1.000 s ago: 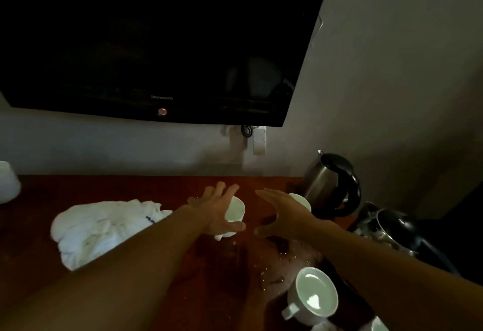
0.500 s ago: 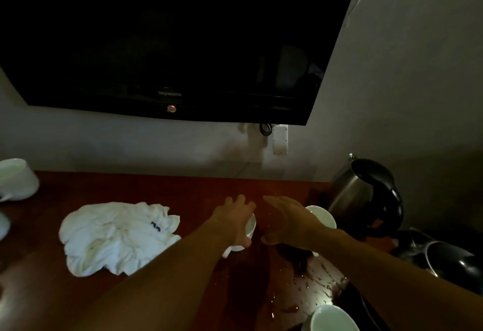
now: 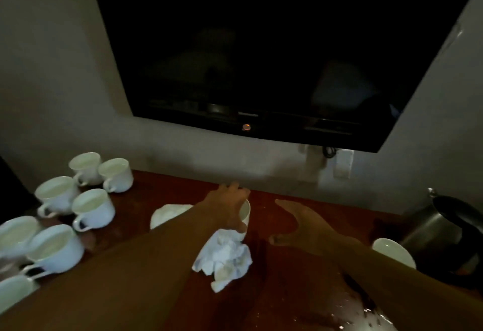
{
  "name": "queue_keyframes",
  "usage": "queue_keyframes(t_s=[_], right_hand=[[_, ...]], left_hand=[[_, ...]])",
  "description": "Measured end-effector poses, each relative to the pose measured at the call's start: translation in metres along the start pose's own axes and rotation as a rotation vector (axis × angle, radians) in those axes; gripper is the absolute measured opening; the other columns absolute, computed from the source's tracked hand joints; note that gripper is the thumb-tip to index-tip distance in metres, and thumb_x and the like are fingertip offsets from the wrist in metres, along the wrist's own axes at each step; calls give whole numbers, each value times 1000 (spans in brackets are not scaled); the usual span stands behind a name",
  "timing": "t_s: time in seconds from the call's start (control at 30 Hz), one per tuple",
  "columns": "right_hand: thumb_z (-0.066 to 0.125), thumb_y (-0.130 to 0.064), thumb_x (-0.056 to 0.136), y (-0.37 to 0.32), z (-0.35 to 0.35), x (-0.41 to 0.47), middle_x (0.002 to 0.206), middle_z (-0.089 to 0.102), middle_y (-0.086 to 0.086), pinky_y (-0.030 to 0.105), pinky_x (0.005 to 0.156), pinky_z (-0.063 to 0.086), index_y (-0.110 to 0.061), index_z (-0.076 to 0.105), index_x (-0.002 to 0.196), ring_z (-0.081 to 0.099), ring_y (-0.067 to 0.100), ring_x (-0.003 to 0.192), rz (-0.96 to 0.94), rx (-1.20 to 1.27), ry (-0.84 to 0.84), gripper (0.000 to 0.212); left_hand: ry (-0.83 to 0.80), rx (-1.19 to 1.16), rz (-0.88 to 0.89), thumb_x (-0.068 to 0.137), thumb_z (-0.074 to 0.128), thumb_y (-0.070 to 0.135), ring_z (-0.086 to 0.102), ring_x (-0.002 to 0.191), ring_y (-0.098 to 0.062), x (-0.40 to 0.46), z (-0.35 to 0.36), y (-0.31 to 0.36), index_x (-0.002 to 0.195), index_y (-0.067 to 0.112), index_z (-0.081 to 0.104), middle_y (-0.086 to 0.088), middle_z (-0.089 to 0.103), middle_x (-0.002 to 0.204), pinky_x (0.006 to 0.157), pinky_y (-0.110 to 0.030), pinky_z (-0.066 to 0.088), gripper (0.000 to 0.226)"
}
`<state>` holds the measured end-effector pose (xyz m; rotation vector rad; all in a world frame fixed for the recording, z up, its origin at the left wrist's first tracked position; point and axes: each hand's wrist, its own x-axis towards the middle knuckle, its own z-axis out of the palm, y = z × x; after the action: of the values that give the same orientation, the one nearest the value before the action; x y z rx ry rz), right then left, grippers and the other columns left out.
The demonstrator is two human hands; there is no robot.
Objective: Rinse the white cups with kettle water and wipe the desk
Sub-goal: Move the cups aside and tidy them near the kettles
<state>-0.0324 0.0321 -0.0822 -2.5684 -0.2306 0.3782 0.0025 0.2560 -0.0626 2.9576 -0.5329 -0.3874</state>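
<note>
My left hand (image 3: 228, 207) grips a white cup (image 3: 245, 213) tipped on its side, held above the crumpled white cloth (image 3: 224, 257) on the red-brown desk (image 3: 282, 286). My right hand (image 3: 300, 222) hovers just right of the cup with fingers spread and thumb down, holding nothing. Another white cup (image 3: 392, 251) stands at the right beside the steel kettle (image 3: 441, 228). Water drops (image 3: 366, 315) lie on the desk at the lower right.
Several white cups (image 3: 88, 207) stand grouped at the left end of the desk. A dark television (image 3: 261, 56) hangs on the wall above, with a socket and plug (image 3: 329, 158) under it. The wall runs close behind the desk.
The view has swung left, bringing the group of cups into sight. My left hand has carried the cup left over the cloth. My right hand has come away from the other cup.
</note>
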Motion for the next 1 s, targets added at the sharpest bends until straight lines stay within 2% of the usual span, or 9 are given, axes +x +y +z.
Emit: queue_keyframes(t_s=[0.1, 0.37, 0.47, 0.6, 0.77, 0.83, 0.93, 1.0], right_hand=[[83, -52, 76, -30, 17, 21, 164, 25, -6, 27, 117, 25, -32, 26, 158, 24, 14, 149, -30, 8, 20, 102], [80, -59, 75, -109, 70, 84, 164, 23, -7, 29, 118, 23, -35, 25, 157, 21, 13, 151, -56, 25, -19, 102], [77, -62, 76, -125, 96, 100, 165, 19, -9, 29, 118, 22, -38, 23, 157, 17, 12, 151, -53, 36, -58, 100], [75, -65, 77, -144, 139, 118, 166, 17, -8, 35, 122, 21, -39, 20, 157, 16, 14, 152, -23, 34, -106, 100], [73, -62, 81, -156, 171, 133, 163, 25, -9, 34, 122, 20, -34, 24, 156, 21, 13, 150, -78, -80, -124, 94], [70, -66, 81, -158, 179, 142, 160, 29, -10, 33, 121, 19, -34, 24, 156, 25, 13, 148, -94, -146, -115, 94], [60, -80, 77, -159, 189, 155, 164, 22, -9, 41, 122, 9, -38, 19, 157, 19, 15, 151, -93, -239, -117, 98], [45, -95, 67, -159, 195, 160, 165, 22, -9, 46, 122, 6, -41, 19, 156, 18, 15, 151, -86, -249, -125, 108]], left_hand=[[-2, 18, -67, 77, 81, 48, 43, 130, -31, -13, -5, -48, 142, 20, 40, -6, 39, 143, 98, -43, 45, 82], [-37, 30, -111, 76, 81, 45, 46, 123, -31, -28, -7, -167, 136, 19, 42, -8, 42, 136, 87, -40, 44, 76], [-30, 19, -114, 77, 80, 43, 46, 122, -30, -25, -6, -199, 136, 19, 42, -8, 43, 136, 87, -39, 43, 74], [-14, -10, -135, 75, 80, 41, 49, 118, -29, -15, -1, -233, 130, 18, 46, -8, 47, 132, 89, -39, 46, 69], [-25, -13, -163, 73, 81, 46, 48, 120, -30, 5, 16, -260, 133, 20, 44, -8, 45, 134, 87, -37, 44, 75], [-33, -19, -176, 74, 81, 49, 47, 122, -31, 11, 21, -266, 134, 20, 43, -9, 45, 135, 90, -38, 46, 77], [-17, -38, -185, 72, 81, 54, 48, 124, -32, 21, 21, -276, 136, 19, 44, -9, 46, 136, 100, -44, 47, 82], [-12, -30, -177, 72, 80, 56, 48, 124, -31, 27, 19, -283, 137, 19, 44, -9, 46, 137, 102, -45, 46, 83]])
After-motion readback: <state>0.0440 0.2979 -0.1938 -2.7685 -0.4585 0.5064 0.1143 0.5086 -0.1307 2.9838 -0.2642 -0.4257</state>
